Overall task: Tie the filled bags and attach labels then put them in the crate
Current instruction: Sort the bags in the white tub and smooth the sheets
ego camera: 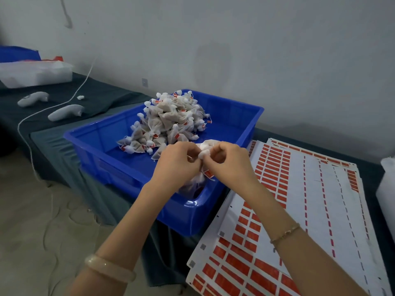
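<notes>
Above blue crate [175, 212], left hand [175, 164] and right hand [228, 163] pinch white bag [204, 148]; red label [208, 173] unreadable.

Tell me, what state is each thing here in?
blue crate: open, partly filled.
pile of bags: tied, labelled, heaped in the crate.
left hand: pinching the small bag.
right hand: pinching the same bag.
small bag: held over the crate, red label hanging beneath.
label sheets: lying flat, partly used.

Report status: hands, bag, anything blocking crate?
Left hand and right hand both pinching small white mesh bag, red label below. Bag held above near corner of blue plastic crate. Nothing between them; heap of tied bags farther back.
</notes>
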A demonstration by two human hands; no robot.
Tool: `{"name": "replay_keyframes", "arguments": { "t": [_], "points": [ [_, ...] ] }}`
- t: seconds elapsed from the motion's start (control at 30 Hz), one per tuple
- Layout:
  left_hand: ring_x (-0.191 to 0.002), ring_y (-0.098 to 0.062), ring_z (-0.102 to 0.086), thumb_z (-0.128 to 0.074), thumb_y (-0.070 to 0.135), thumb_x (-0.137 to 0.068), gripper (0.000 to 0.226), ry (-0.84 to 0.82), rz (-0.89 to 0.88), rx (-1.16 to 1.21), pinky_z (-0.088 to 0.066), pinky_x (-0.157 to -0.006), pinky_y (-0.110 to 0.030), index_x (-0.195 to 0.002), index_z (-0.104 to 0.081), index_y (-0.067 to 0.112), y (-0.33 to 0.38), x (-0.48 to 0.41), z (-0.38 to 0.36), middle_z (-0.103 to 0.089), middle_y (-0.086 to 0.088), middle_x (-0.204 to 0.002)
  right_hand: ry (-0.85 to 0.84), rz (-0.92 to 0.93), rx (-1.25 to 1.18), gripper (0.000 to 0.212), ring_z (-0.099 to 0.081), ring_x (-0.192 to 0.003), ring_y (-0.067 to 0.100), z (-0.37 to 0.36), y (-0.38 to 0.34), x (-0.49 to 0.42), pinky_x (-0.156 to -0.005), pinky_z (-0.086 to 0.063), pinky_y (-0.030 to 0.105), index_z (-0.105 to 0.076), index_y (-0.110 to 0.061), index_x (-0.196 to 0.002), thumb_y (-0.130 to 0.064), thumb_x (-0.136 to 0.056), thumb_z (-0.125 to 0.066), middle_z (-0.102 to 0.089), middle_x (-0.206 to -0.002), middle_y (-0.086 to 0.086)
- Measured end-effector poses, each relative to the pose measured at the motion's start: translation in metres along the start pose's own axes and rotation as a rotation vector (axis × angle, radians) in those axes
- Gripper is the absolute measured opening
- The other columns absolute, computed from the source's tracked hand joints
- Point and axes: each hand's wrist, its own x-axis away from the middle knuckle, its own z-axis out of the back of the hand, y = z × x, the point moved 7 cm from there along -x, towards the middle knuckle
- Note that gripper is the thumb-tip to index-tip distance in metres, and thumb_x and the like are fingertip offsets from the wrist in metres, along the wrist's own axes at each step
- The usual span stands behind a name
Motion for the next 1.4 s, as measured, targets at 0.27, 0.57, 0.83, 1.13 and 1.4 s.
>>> {"name": "replay_keyframes", "arguments": {
  "t": [0.27,0.57,0.83,1.13,1.4],
  "points": [
    [-0.087,-0.012,-0.059,-0.063,0.024,-0.086,0.022,-0.106,0.159,-0.074,-0.053,-0.081,-0.035,-0.106,-0.056,0.016,-0.023,-0.001,-0.015,-0.06,0.006,-0.091,-0.004,0.036,0.135,0.014,-0.062,-0.079,0.009,-0.015,-0.003,0.009,-0.086,-0.052,0.039,-0.065,-0.023,-0.086,-0.037,-0.085,-0.067,-0.066,-0.079,-0.008],
    [-0.099,-0.013,-0.051,-0.061,0.027,-0.086,0.034,-0.026,0.082,-0.168,-0.04,-0.075,-0.027,-0.118,-0.052,0.021,0.0,0.012,-0.007,-0.054,0.002,-0.117,0.058,0.064,-0.114,0.038,-0.058,-0.101,0.007,-0.004,0.0,0.03,-0.093,-0.047,0.023,-0.048,-0.026,-0.122,-0.027,-0.088,-0.064,-0.065,-0.102,-0.006],
    [-0.114,-0.022,-0.046,-0.067,0.019,-0.083,0.032,0.192,-0.177,-0.137,-0.037,-0.094,-0.035,-0.114,-0.06,0.016,0.064,0.034,-0.013,-0.05,-0.005,-0.123,0.147,-0.053,-0.051,0.026,-0.053,-0.101,-0.01,0.047,0.035,0.075,-0.08,-0.041,0.006,-0.048,-0.047,-0.105,-0.032,-0.089,-0.062,-0.058,-0.103,-0.027],
    [-0.103,0.001,-0.052,-0.066,0.032,-0.087,0.016,-0.216,-0.397,0.289,-0.045,-0.085,-0.014,-0.098,-0.06,0.041,0.182,0.073,-0.129,-0.054,0.027,-0.103,0.234,-0.201,0.033,0.014,-0.06,-0.092,-0.003,0.162,0.074,0.156,-0.082,-0.05,0.015,-0.062,-0.039,-0.098,-0.028,-0.089,-0.062,-0.067,-0.093,-0.022],
    [-0.092,0.0,-0.057,-0.057,0.02,-0.092,0.016,-0.535,-0.643,0.484,-0.05,-0.083,-0.02,-0.104,-0.065,0.024,0.301,0.1,-0.24,-0.064,0.013,-0.1,0.417,-0.498,0.338,0.017,-0.064,-0.072,0.002,0.291,0.144,0.234,-0.069,-0.051,0.022,-0.066,-0.033,-0.083,-0.016,-0.085,-0.064,-0.068,-0.076,-0.014]
  ]
}}
